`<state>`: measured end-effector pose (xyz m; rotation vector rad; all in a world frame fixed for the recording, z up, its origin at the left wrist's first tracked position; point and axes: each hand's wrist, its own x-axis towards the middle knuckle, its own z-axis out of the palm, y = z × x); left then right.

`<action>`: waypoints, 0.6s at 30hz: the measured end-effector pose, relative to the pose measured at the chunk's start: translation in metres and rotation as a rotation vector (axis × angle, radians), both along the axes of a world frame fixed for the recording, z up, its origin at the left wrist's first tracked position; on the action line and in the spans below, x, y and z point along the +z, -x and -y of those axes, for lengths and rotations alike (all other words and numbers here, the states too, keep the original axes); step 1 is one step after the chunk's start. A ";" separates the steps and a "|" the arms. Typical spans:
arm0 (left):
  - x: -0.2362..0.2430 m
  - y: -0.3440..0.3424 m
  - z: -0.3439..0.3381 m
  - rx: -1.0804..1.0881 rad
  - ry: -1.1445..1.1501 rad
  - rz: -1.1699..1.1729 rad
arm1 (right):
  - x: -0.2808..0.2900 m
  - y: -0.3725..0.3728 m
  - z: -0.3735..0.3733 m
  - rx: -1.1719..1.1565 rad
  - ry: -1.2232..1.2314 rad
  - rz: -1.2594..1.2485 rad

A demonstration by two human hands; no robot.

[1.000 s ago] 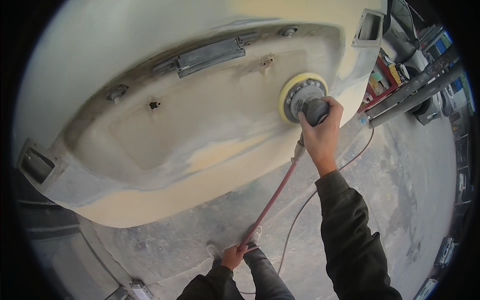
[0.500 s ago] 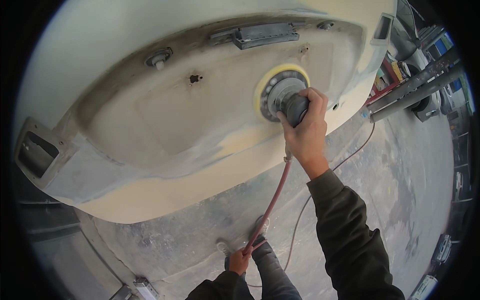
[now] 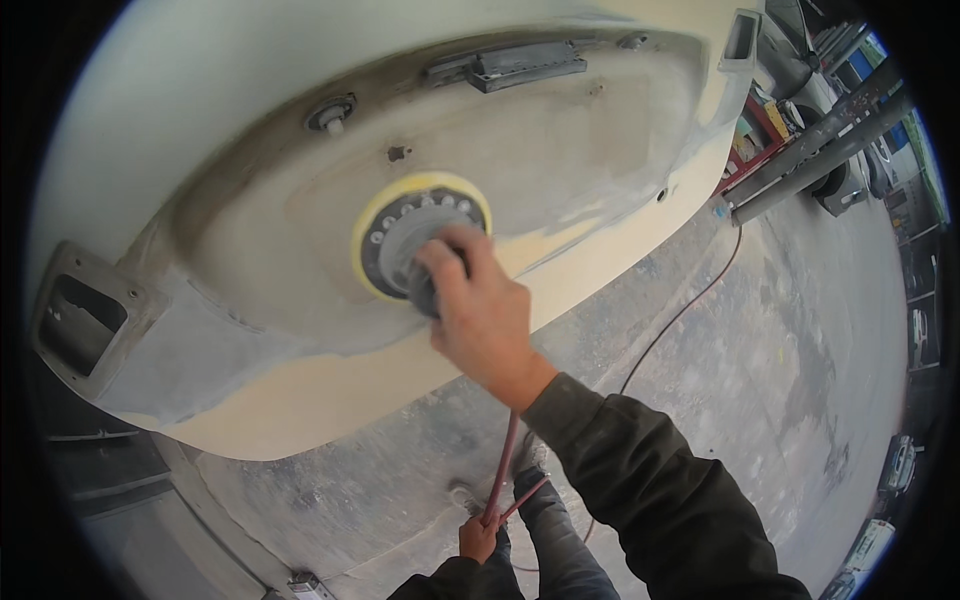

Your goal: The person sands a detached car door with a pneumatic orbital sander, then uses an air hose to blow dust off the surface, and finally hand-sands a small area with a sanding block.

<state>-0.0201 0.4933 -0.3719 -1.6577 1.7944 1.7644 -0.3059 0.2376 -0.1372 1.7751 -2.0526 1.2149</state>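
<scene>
My right hand (image 3: pixel 485 315) is closed round the grip of a round air sander (image 3: pixel 405 240) with a yellow-edged pad. The pad lies against the recessed area of a vehicle's rear body panel (image 3: pixel 560 150), below a small ragged hole (image 3: pixel 400 154). Bare grey and beige patches and cream-coloured areas cover the panel. Low in front of my legs, my left hand (image 3: pixel 478 538) is closed on a dark red air hose (image 3: pixel 505 465). The hose rises toward the sander, and its upper end is hidden behind my right hand and wrist.
Light openings (image 3: pixel 78 320) sit at the panel's left corner. A black plastic fitting (image 3: pixel 528 66) juts from the recess's top edge. Thick grey posts (image 3: pixel 820 150) and a red tool cart (image 3: pixel 752 145) stand at right. A thin hose (image 3: pixel 690 305) crosses the dusty concrete floor (image 3: pixel 760 350).
My right hand has swept the sander left and slightly down across the recess, from its right half to below the ragged hole. My left hand still grips the hose.
</scene>
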 end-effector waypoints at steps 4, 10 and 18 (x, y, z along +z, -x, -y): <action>-0.005 -0.006 -0.002 -0.034 -0.027 0.047 | -0.004 -0.028 0.006 0.038 -0.059 -0.053; -0.008 0.017 0.007 -0.047 -0.028 0.059 | 0.003 0.044 -0.009 -0.083 -0.033 0.073; 0.026 0.100 0.023 -0.108 -0.005 -0.085 | 0.015 0.207 -0.036 -0.407 -0.011 0.269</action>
